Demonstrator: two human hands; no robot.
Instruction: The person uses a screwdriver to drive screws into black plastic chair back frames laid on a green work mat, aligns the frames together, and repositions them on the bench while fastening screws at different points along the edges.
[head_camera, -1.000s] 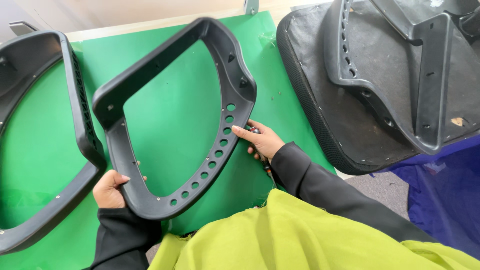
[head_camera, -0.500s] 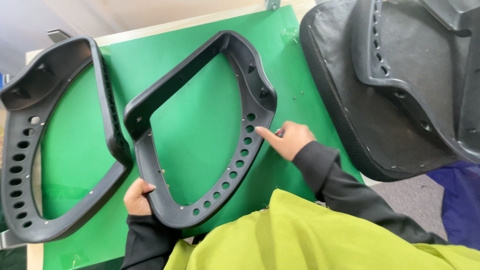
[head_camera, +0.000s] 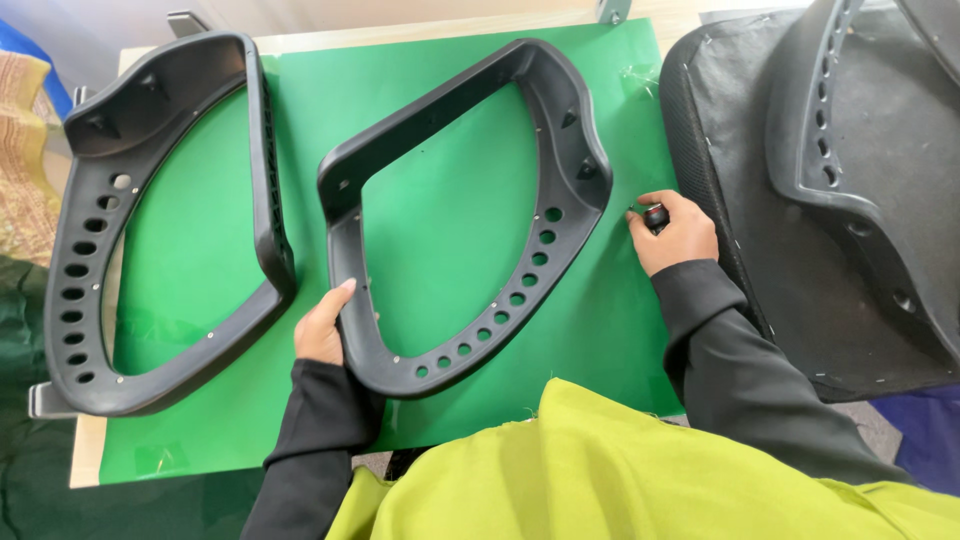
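Frame against left hand, right hand apart

Black plastic D-shaped chair-back frame, hollow centre, lies flat on the green mat w/ a row of round holes along its curved rim from 3 to 6 o'clock; straight edge runs diagonally up toward 1 o'clock. Small black-and-red tool, mostly hidden in a fist, sits just off the frame's rim at 3 o'clock, not touching it.
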